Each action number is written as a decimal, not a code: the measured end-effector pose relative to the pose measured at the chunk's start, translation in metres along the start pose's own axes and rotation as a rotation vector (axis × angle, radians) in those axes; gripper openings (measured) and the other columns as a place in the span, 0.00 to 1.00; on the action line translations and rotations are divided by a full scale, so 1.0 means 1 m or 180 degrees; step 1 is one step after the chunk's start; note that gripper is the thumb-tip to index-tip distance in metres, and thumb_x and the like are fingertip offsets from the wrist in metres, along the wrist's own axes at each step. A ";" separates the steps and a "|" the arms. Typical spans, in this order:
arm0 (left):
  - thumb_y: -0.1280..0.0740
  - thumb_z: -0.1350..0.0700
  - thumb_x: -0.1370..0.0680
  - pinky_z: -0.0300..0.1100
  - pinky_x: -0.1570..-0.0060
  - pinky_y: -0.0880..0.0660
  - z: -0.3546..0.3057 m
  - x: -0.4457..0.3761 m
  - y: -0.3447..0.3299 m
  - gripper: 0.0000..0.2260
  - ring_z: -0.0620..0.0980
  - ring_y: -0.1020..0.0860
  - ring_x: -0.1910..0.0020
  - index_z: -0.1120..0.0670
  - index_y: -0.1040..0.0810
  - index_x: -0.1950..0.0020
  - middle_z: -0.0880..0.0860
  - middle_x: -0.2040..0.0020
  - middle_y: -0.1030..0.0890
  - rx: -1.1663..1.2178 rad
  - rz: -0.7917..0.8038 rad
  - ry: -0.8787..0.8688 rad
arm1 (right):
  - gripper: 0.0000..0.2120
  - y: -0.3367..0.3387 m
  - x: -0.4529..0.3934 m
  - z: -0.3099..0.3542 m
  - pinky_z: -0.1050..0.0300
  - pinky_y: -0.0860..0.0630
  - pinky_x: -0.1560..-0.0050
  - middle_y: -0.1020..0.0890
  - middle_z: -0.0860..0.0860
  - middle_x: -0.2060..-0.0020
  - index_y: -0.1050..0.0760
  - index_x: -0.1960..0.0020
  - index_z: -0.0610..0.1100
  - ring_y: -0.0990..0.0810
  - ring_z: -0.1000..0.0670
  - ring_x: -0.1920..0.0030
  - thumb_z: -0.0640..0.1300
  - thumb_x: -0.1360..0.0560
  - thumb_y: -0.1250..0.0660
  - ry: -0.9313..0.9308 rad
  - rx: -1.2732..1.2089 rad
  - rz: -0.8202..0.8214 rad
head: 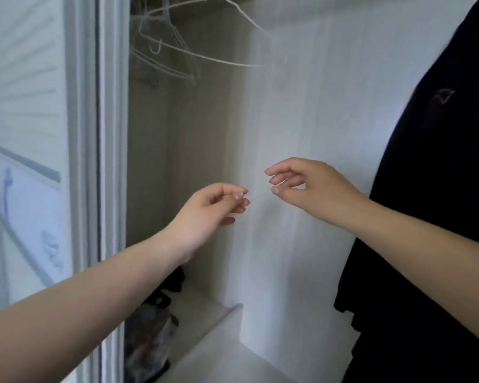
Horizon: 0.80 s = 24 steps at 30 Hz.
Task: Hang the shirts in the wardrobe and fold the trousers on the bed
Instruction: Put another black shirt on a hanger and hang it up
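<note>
A black shirt [437,189] with a small red emblem hangs at the right inside the open wardrobe [288,120]. Several empty white wire hangers [177,51] hang near the top left. My left hand [205,214] is held in the middle of the wardrobe opening, fingers loosely curled with nothing in them. My right hand [302,186] is just to its right, fingers apart and empty, a short way left of the black shirt. Neither hand touches the shirt or a hanger.
A sliding door frame [105,161] borders the opening at the left, with a louvred panel [25,78] beyond. On the wardrobe's white floor [219,349] lie a plastic bag [150,344] and dark items [172,286] at the lower left.
</note>
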State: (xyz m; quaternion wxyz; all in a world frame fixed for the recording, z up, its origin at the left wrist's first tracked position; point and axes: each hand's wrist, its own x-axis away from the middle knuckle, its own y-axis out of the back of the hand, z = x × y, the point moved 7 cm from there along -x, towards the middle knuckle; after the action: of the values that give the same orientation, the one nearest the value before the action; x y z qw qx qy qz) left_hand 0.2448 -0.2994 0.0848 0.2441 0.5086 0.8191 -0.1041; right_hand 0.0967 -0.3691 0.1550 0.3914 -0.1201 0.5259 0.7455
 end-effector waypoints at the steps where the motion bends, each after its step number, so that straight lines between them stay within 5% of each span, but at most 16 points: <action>1: 0.37 0.57 0.20 0.41 0.50 0.26 0.008 0.019 0.014 0.06 0.42 0.20 0.57 0.52 0.21 0.50 0.48 0.56 0.17 -0.0022 -0.0133 0.0109 | 0.10 -0.024 0.008 0.002 0.75 0.29 0.57 0.19 0.58 0.53 0.23 0.50 0.56 0.20 0.62 0.56 0.42 0.26 0.31 -0.0012 -0.0398 0.0061; 4: 0.36 0.57 0.20 0.39 0.50 0.25 0.025 0.069 0.053 0.05 0.42 0.20 0.56 0.51 0.20 0.52 0.48 0.57 0.16 -0.0113 -0.0442 0.0336 | 0.14 -0.091 0.036 0.012 0.67 0.26 0.50 0.18 0.55 0.54 0.23 0.53 0.58 0.20 0.60 0.58 0.38 0.27 0.30 0.0015 -0.1205 0.0311; 9: 0.34 0.55 0.21 0.43 0.45 0.24 0.038 0.151 0.119 0.04 0.42 0.19 0.53 0.49 0.19 0.52 0.46 0.55 0.16 -0.0339 -0.0891 0.0723 | 0.13 -0.185 0.077 0.064 0.68 0.24 0.50 0.18 0.56 0.53 0.22 0.50 0.56 0.19 0.59 0.55 0.38 0.27 0.30 0.0098 -0.1846 0.0926; 19: 0.34 0.56 0.23 0.45 0.45 0.25 0.012 0.322 0.207 0.03 0.44 0.20 0.53 0.50 0.20 0.51 0.48 0.55 0.17 -0.0339 -0.2000 0.0995 | 0.12 -0.272 0.129 0.208 0.67 0.25 0.48 0.19 0.59 0.52 0.24 0.48 0.58 0.20 0.62 0.53 0.43 0.26 0.30 0.0793 -0.2199 0.1811; 24: 0.32 0.55 0.24 0.46 0.44 0.25 -0.034 0.440 0.256 0.04 0.45 0.19 0.53 0.51 0.20 0.51 0.50 0.53 0.16 -0.0409 -0.2674 0.1024 | 0.14 -0.300 0.179 0.305 0.75 0.28 0.53 0.19 0.59 0.53 0.25 0.51 0.60 0.20 0.63 0.55 0.40 0.26 0.30 0.1187 -0.2418 0.2103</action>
State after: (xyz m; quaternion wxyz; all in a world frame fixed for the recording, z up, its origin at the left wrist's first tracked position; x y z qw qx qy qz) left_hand 0.3010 0.1769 -0.0886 0.0813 0.1257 0.9867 -0.0628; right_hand 0.2615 0.0226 -0.0297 -0.0352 -0.2118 0.2895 0.9328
